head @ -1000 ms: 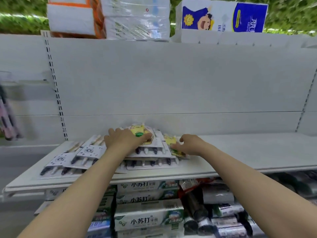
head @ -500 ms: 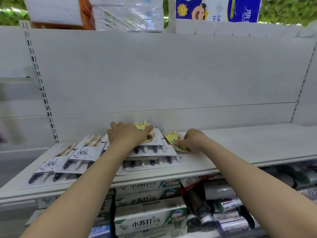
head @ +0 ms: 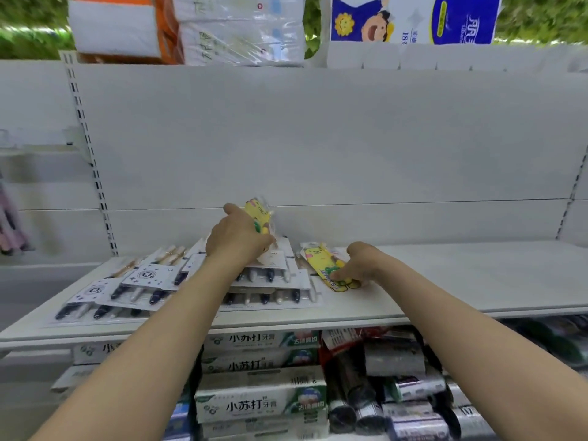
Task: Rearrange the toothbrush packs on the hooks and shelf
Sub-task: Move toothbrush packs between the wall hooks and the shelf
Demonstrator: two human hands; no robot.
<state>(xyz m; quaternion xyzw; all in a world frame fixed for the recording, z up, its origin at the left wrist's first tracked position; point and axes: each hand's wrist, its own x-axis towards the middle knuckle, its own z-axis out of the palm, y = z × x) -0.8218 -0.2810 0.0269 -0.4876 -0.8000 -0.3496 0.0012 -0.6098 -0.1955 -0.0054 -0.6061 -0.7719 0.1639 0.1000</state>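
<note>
Both yellow: raised pack (head: 258, 214), left hand (head: 237, 240); flat pack (head: 319, 265) seemingly pinched, right hand (head: 361, 262).

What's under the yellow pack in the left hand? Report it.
Below the held-up yellow pack lies the stack of white toothbrush packs on the shelf. The left hand hides part of the top pack.

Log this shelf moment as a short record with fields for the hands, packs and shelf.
left hand: grips raised yellow pack above the white pack stack
right hand: holds near end of flat yellow pack
flat yellow pack: lies on the shelf, right of the stack
other packs: fanned row of white packs at the shelf's left end
below shelf: toothpaste boxes
</note>
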